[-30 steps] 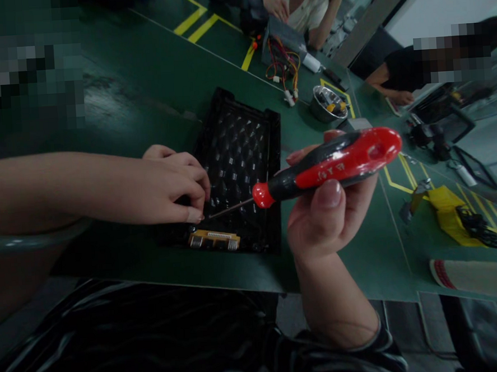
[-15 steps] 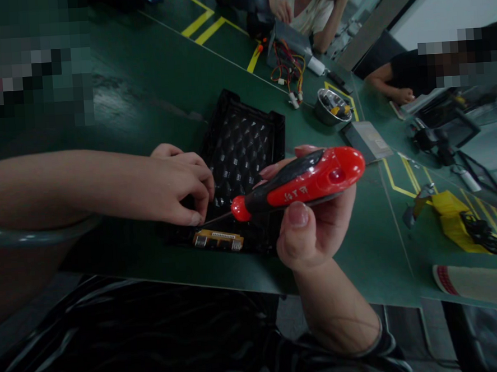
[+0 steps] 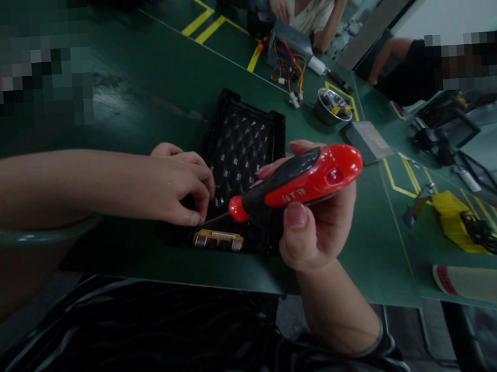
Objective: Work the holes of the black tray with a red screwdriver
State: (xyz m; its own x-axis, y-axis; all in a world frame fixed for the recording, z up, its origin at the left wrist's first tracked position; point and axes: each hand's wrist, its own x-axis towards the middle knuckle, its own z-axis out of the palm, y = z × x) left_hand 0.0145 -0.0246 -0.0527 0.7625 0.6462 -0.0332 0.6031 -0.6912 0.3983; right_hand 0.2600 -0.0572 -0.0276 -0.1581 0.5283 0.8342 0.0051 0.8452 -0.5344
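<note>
A red and black screwdriver [image 3: 298, 180] lies in my right hand [image 3: 322, 232], thumb against its handle, its thin shaft pointing left and down. The shaft's tip meets the fingertips of my left hand [image 3: 185, 187], which are bent together at the near left part of a black plastic casing [image 3: 246, 147]. Whatever those fingertips pinch is too small to make out. Just below the tip, a small orange-brown circuit board [image 3: 218, 240] with metal connectors sits at the casing's near edge.
Beyond the casing are a grey box with coloured wires [image 3: 292, 43], a metal bowl [image 3: 332, 107] and a flat grey box [image 3: 367, 141]. To the right lie a yellow object [image 3: 455, 221] and a pale roll [image 3: 477, 284]. Two people sit across the green table [image 3: 140, 63].
The screwdriver handle has turned slightly in my right hand and shifted a little left. My left hand stays in place. The far-right person's arm has moved back.
</note>
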